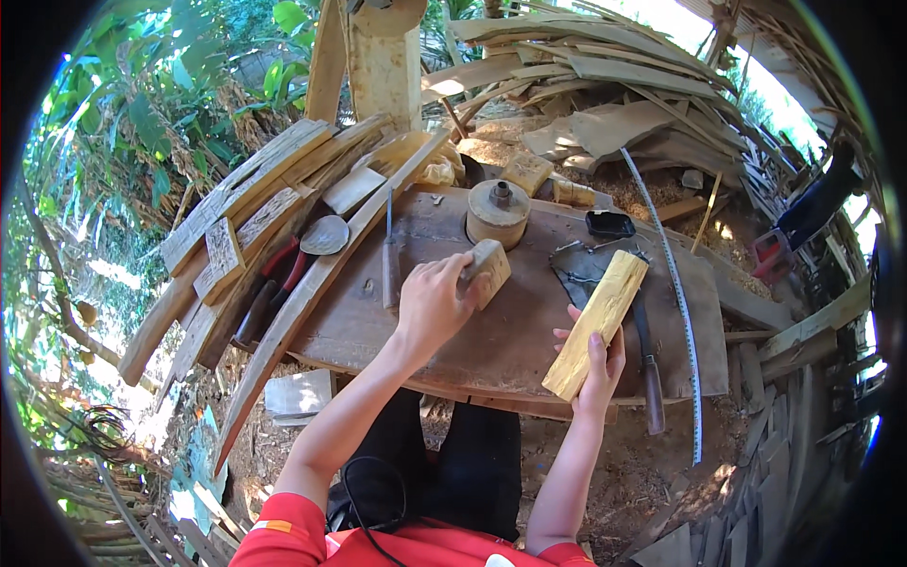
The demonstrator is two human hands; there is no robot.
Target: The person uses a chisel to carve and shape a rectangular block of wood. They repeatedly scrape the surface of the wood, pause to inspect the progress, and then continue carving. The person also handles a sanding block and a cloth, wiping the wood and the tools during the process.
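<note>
My left hand (436,300) is closed around a small wooden block (491,276), its fingers over the block's left end, low over the bench near the wooden drum. In my right hand (599,370) a longer, pale yellow wooden block (605,317) stands tilted, gripped at its lower part by the thumb and fingers. Beneath both hands lies the brown wooden workbench (425,345). A round wooden drum (497,215) with a metal spindle rises from the far middle of the bench. Left of my left hand rests a thin file-like tool (390,269) with a wooden handle.
Right of my right hand are a tool with a wooden handle (652,392), a small black tray (609,225) and a curved measuring strip (675,283). Red-handled pliers (291,274), a round metal disc (325,235) and long planks (316,283) lie leftward. Stacked boards (605,71) stand behind.
</note>
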